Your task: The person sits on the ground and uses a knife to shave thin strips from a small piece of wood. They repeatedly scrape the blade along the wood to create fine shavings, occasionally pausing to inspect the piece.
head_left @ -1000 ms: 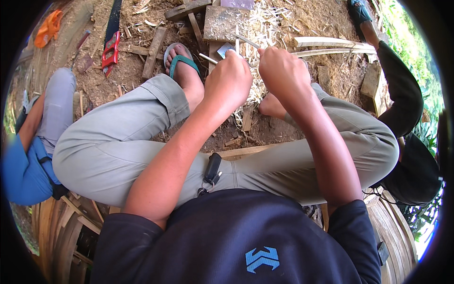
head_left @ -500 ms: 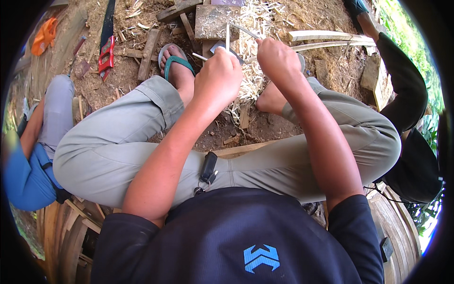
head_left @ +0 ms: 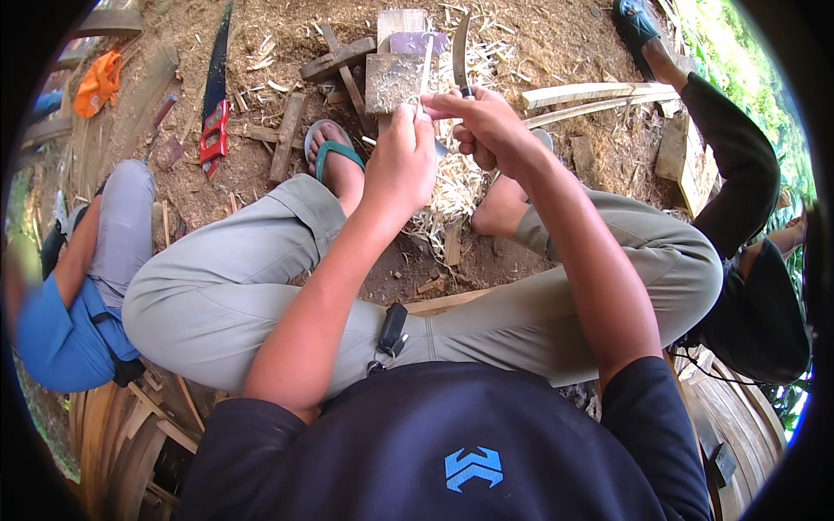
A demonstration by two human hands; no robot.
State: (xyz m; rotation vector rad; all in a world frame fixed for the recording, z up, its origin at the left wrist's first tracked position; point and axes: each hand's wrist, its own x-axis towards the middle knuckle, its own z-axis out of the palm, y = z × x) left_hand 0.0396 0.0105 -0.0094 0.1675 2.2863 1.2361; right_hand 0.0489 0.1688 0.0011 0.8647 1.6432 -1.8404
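Note:
Closed around a thin pale wooden stick, my left hand is over the shavings between my feet. The stick points away from me, its far end above a wooden block. My right hand grips a knife with a curved blade, which points upward and stands apart from the stick. The thumb and forefinger of that hand reach over to the stick beside my left fingers. The knife's handle is mostly hidden in my palm.
Pale shavings cover the ground. A red-handled saw and an orange bag lie to the left, long wooden strips to the right. One person in blue sits at left; another in dark clothes sits at right.
The knife blade has swung from pointing left at the stick to pointing upward. My right fingers have come to the stick close to my left hand. The whole view has shifted slightly.

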